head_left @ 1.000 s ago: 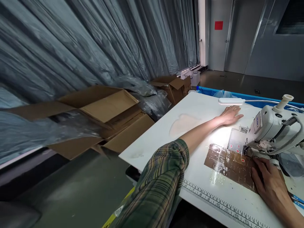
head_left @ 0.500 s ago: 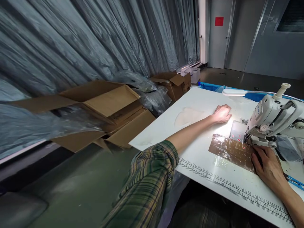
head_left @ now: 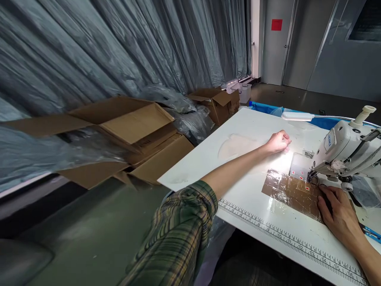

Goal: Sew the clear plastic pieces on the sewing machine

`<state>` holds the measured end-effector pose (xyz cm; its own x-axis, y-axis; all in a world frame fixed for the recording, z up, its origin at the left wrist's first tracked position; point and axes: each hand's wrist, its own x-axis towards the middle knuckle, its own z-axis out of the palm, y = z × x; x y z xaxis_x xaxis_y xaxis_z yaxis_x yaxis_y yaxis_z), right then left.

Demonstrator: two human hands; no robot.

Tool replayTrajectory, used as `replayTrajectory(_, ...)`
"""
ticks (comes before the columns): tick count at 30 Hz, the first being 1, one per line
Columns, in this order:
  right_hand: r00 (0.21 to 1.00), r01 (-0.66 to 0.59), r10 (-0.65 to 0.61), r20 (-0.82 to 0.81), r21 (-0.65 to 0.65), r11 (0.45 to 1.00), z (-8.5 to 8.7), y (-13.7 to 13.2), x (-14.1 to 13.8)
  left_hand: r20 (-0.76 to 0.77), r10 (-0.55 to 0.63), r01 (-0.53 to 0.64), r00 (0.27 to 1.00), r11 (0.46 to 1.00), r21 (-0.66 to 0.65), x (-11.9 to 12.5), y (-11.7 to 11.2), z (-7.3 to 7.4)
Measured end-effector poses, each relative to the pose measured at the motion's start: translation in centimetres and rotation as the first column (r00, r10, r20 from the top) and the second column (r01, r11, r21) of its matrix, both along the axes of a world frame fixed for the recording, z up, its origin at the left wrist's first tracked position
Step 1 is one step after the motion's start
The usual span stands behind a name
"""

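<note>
My left hand (head_left: 279, 142) is closed, its fingers curled together, just over the lit part of the white table (head_left: 190, 169). Whatever is in its fingers, if anything, is too small or too sheer to make out. My right hand (head_left: 341, 210) rests palm down with thumb and index finger apart. Their tips are beside the needle area of a white sewing machine (head_left: 333, 147), at the right edge of a brown board covered in shiny clear tape (head_left: 290, 194). Small white-and-red markers (head_left: 307, 188) sit around the board and the machine's plate.
Blue-handled snips (head_left: 372, 233) lie past my right wrist. A white lamp (head_left: 297, 116) on a bendable neck hangs behind the machine. A ruler strip (head_left: 279, 235) runs along the table's front edge. Open cardboard boxes (head_left: 137, 123) and clear plastic stand left, beside a grey curtain (head_left: 119, 47).
My left hand has turned slightly, its curled fingers now drawn together and more visible. My right hand stays by the needle area. The view has shifted a little.
</note>
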<state>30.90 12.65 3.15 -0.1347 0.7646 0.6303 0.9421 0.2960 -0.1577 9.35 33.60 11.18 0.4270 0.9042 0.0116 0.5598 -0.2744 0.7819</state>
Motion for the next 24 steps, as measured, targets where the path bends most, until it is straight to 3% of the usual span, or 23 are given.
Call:
replayTrajectory(3,1.000,-0.010,0.010,0.017,-0.006,1.000,0.2,0.0,0.0,0.108,0.026,-0.016,0.994,0.996,-0.093,-0.3,0.5,-0.2)
replayTrajectory(7,0.998,-0.052,0.051,0.040,0.018,0.998,0.3,0.0,-0.1,0.167,0.080,-0.060,0.983,0.991,-0.122,-1.9,0.8,0.2)
replayTrajectory(12,0.996,-0.059,0.058,0.063,0.024,0.998,0.6,-0.1,-0.2,-0.017,0.108,-0.106,0.994,0.989,0.098,-6.2,-0.3,1.6)
replayTrajectory(16,0.988,-0.090,0.083,0.131,0.047,0.995,1.3,-0.1,-0.2,-0.202,0.193,-0.149,0.960,0.966,0.212,-9.5,-2.3,2.2)
replayTrajectory(19,0.982,-0.111,0.105,0.155,0.033,0.993,1.5,0.0,-0.2,-0.278,0.212,-0.164,0.937,0.969,0.183,-10.7,-4.1,1.8)
replayTrajectory(24,0.989,-0.086,0.084,0.120,0.012,0.996,1.3,0.0,-0.1,-0.334,0.103,-0.080,0.937,0.993,0.083,-11.2,-5.7,0.0)
